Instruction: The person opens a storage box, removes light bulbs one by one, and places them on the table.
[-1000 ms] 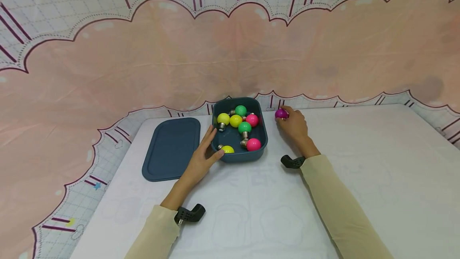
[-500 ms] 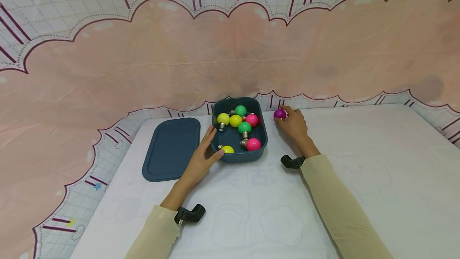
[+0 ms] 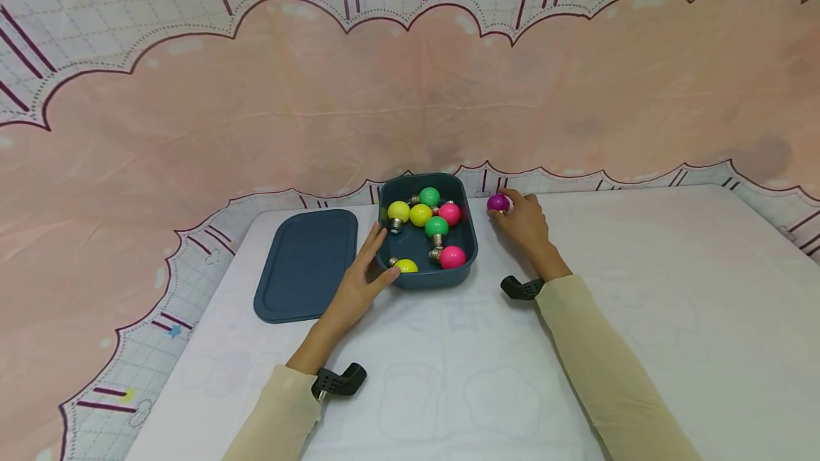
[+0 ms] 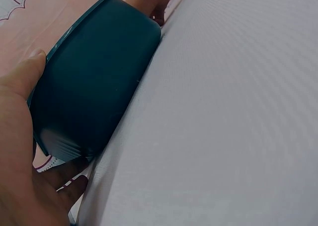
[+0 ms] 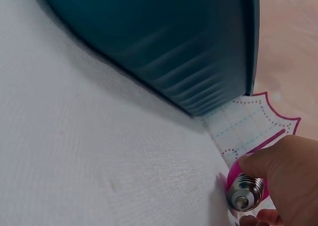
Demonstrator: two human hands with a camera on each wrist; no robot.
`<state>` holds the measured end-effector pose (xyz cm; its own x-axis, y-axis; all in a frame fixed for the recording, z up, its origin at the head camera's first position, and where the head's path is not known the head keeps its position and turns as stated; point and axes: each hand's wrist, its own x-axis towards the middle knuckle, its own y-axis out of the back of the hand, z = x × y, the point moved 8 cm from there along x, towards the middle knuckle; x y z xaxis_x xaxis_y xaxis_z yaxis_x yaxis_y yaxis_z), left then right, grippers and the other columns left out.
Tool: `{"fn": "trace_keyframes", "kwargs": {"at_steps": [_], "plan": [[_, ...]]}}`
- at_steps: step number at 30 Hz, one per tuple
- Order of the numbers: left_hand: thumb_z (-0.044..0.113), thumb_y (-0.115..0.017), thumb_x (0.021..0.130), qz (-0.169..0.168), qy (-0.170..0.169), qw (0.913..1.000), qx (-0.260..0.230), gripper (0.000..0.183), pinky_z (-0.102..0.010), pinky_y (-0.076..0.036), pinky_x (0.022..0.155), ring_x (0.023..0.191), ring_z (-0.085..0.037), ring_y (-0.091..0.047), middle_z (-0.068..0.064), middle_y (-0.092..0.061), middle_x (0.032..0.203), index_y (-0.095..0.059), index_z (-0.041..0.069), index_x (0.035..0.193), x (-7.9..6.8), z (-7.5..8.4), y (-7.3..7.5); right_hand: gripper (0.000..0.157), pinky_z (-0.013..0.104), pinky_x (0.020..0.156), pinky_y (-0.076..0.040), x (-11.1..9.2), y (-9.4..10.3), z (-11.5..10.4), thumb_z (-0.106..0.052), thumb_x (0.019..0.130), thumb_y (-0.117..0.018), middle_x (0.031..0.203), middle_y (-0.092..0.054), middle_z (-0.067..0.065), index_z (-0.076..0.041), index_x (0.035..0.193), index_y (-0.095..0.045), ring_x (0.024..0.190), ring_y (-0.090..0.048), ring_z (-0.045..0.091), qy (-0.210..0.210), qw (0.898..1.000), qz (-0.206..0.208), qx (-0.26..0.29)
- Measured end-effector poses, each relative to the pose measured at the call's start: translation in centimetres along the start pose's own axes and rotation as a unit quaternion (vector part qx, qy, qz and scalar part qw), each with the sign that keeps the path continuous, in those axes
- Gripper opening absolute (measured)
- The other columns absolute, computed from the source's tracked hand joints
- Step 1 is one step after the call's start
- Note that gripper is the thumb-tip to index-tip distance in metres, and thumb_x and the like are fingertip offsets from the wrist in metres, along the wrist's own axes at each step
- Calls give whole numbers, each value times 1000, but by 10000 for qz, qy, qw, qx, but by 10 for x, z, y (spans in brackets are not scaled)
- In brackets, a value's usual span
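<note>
My right hand (image 3: 525, 223) pinches a purple light bulb (image 3: 497, 203) just right of the box, at the table's back edge. In the right wrist view the bulb's metal screw base (image 5: 246, 193) faces the camera, and the thumb lies on its globe. My left hand (image 3: 356, 290) rests against the near left corner of a dark blue-green box (image 3: 442, 278), fingers fairly straight along its left side. The left wrist view shows that thumb at the box's rim (image 4: 82, 21). Inside the box lie several bulbs: yellow ones (image 3: 421, 215), green ones (image 3: 437, 226) and pink ones (image 3: 452, 257).
A flat dark blue lid (image 3: 306, 265) lies left of the box, close to the left hand. White cloth (image 3: 448, 375) covers the table. A peach patterned sheet (image 3: 410, 98) hangs behind and along the left side. Each wrist wears a black camera mount.
The purple bulb has shifted slightly left between the right hand's fingers. The left hand, the box and the lid stay where they were.
</note>
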<state>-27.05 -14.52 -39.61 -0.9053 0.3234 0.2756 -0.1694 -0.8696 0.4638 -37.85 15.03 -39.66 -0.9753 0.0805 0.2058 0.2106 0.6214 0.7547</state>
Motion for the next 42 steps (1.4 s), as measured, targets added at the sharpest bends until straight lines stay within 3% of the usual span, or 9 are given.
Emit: {"fn": "trace_keyframes", "kwargs": {"at_steps": [3, 7, 10, 14, 34, 42], "plan": [[17, -59, 96, -49, 45, 10000, -23, 70, -44, -20, 112, 144, -20, -8, -2, -5, 160, -20, 9, 153, -3, 16, 1, 56, 57, 76, -49, 0, 0, 0, -33, 89, -64, 119, -48, 28, -11, 139, -50, 99, -53, 41, 9, 10000, -2, -3], [23, -60, 96, -27, -7, 10000, -31, 70, -45, -21, 112, 144, -19, -8, 1, -6, 160, -21, 9, 153, -3, 15, 1, 56, 57, 76, -49, 1, -1, 0, -33, 89, -65, 119, -48, 28, -10, 138, -51, 98, -53, 41, 25, 10000, -16, -9], [28, -61, 95, 33, -67, 10000, -8, 72, -42, -21, 112, 144, -13, -8, 4, -5, 160, -21, 13, 154, -1, -1, 0, 56, 58, 77, -49, 0, 0, -1, -32, 89, -65, 121, -48, 28, -10, 138, -51, 99, -54, 42, 34, 10000, -27, 1], [28, -61, 95, 44, -75, 10000, 21, 72, -42, -22, 112, 143, -13, -8, -1, -6, 160, -21, 13, 154, 0, -2, 0, 56, 59, 77, -49, 0, 0, -1, -32, 89, -66, 122, -47, 29, -10, 138, -51, 98, -55, 44, 27, 10000, -25, 32], [29, -61, 95, 35, -118, 9999, 65, 73, -44, -22, 111, 144, -16, -9, 1, -6, 160, -21, 13, 154, -1, -2, 0, 61, 60, 82, -47, 1, -2, 0, -35, 88, -66, 127, -43, 29, -10, 141, -47, 102, -54, 45, -129, 9998, -152, -68], [27, -61, 95, 31, -113, 9999, 5, 73, -43, -21, 112, 143, -13, -8, 3, -5, 160, -21, 13, 154, 0, -2, 0, 66, 60, 84, -45, 0, 17, -11, -35, 89, -64, 127, -43, 30, -5, 143, -41, 103, -53, 47, -77, 10000, 41, 14]]}}
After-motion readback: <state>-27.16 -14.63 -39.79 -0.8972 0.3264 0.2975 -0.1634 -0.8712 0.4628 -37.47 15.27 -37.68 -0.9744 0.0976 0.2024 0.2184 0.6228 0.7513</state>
